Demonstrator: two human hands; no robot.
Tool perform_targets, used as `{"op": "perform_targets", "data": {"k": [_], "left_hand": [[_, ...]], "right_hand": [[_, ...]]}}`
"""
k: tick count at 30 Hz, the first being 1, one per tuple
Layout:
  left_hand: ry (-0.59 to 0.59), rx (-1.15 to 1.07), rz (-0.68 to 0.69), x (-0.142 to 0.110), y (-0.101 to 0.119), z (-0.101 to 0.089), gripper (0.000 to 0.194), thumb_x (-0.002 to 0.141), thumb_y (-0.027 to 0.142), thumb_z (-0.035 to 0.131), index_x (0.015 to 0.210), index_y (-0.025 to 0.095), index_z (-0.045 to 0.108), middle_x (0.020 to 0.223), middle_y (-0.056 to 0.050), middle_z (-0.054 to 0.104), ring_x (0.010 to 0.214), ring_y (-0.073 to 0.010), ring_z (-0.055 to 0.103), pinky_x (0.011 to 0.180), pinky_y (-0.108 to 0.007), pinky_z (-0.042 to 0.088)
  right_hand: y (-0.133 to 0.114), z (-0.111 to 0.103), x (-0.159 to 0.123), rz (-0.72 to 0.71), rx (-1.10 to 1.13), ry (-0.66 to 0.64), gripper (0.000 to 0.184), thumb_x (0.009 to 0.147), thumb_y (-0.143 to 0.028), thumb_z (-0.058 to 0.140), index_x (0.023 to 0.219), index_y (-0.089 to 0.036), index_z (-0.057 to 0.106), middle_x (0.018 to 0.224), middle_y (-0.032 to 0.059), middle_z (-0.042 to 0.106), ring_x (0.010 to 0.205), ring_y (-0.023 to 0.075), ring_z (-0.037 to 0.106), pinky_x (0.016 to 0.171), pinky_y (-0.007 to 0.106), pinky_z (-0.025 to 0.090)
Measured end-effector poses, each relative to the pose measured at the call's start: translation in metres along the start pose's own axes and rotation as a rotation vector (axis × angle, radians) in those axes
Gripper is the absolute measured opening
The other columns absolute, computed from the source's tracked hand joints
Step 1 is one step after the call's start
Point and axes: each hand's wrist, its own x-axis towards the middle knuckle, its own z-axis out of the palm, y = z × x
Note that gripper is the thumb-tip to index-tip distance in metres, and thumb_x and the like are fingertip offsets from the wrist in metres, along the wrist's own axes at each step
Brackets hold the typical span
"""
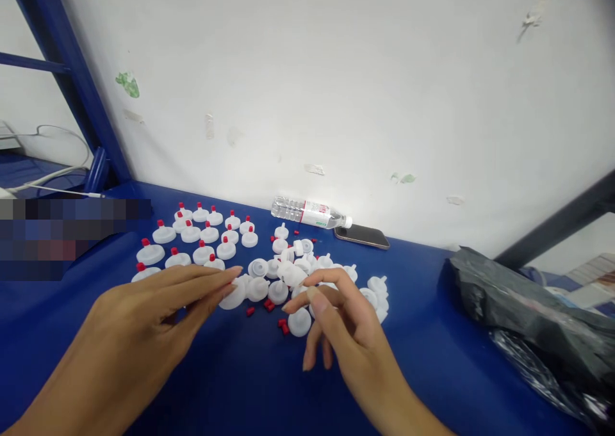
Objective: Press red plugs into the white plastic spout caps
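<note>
My left hand [158, 314] is closed in a pinch, fingertips and thumb together on a white nozzle cap [233, 298]. A bit of red shows between those fingertips; the rest of the grip is hidden. My right hand [343, 324] hovers over the loose pile with its fingers bent and apart, and I see nothing held in it. Beneath and around it lie several white nozzle caps [258, 289] without red tips, some upright and some tipped over. Small red tip covers [283, 326] are scattered among them. Behind my left hand, white caps with red tips [202, 252] stand upright in loose rows.
The blue tabletop [230, 385] meets a white wall. Against the wall lie a clear water bottle [312, 213] on its side and a phone [362, 236]. A dark plastic bag [519, 308] sits at the right. A blue metal frame [77, 71] rises at the left.
</note>
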Motion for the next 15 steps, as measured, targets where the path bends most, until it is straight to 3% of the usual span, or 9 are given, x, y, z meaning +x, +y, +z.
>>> {"op": "perform_targets", "data": {"k": [4,7,11,15], "left_hand": [[-0.229,0.192,-0.028,0.005,-0.011,0.002,0.031,0.098,0.033,0.054,0.113,0.037,0.081,0.123,0.005,0.079,0.110,-0.0249,0.075,0.097,-0.037,0.057],[-0.320,0.271,-0.033,0.005,-0.012,0.004,0.037,0.098,0.027,0.049,0.116,0.036,0.080,0.123,0.002,0.079,0.109,-0.0285,0.075,0.085,-0.037,0.058],[-0.346,0.350,-0.024,0.008,-0.009,0.000,0.038,0.099,0.029,0.046,0.115,0.035,0.080,0.119,0.001,0.081,0.105,-0.0273,0.077,0.084,-0.035,0.056],[-0.334,0.395,-0.073,0.013,-0.008,-0.004,0.035,0.100,0.039,0.047,0.103,0.034,0.082,0.108,0.003,0.083,0.094,-0.0249,0.078,0.077,-0.030,0.054]], "right_hand": [[0.001,-0.003,0.000,-0.017,-0.053,0.028,0.026,0.104,-0.050,0.054,0.110,-0.025,0.058,0.100,0.0009,0.072,0.048,0.0051,0.061,0.046,0.018,0.042],[0.000,-0.003,-0.001,-0.038,-0.116,0.055,0.020,0.105,-0.045,0.055,0.110,-0.026,0.060,0.097,-0.0006,0.070,0.049,0.0053,0.059,0.047,0.019,0.043],[-0.005,-0.006,-0.001,-0.107,-0.311,0.104,0.016,0.103,-0.039,0.058,0.108,-0.027,0.067,0.090,-0.0024,0.067,0.048,0.0063,0.051,0.046,0.022,0.040],[-0.007,-0.010,0.001,-0.241,-0.660,0.140,0.013,0.099,-0.034,0.063,0.105,-0.029,0.072,0.081,-0.0029,0.065,0.048,0.0093,0.047,0.050,0.026,0.039]]}}
